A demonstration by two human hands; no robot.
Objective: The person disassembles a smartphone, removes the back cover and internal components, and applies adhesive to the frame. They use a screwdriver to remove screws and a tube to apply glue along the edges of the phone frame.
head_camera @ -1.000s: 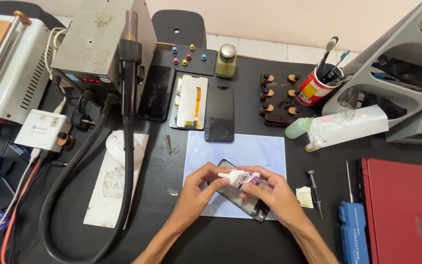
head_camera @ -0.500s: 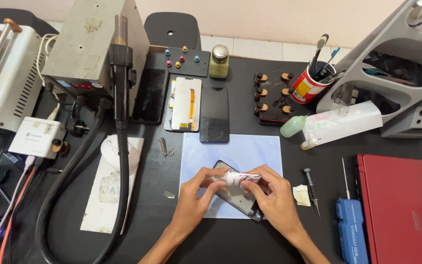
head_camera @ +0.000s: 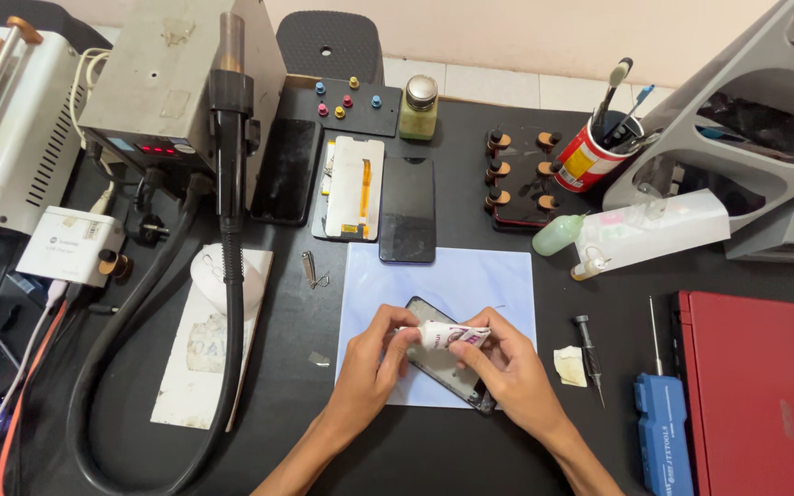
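A small white glue tube (head_camera: 452, 336) lies sideways between both hands, just above a dark phone (head_camera: 434, 363) that rests tilted on a pale blue sheet (head_camera: 443, 285). My right hand (head_camera: 507, 367) grips the tube's body. My left hand (head_camera: 374, 354) pinches the tube's left end with its fingertips, at the nozzle or cap. Part of the phone is hidden under the hands.
A hot air station (head_camera: 176, 92) with its black hose (head_camera: 130, 349) stands at the back left. Phone screens (head_camera: 406, 207) lie behind the sheet. At the right are a screwdriver (head_camera: 588, 344), a blue tool (head_camera: 663, 432), a red case (head_camera: 765, 395), a red cup of tools (head_camera: 590, 156) and a green bottle (head_camera: 558, 234).
The camera view has shifted slightly. Both hands stay on the tube over the phone, with only small finger movement at the tube's left end.
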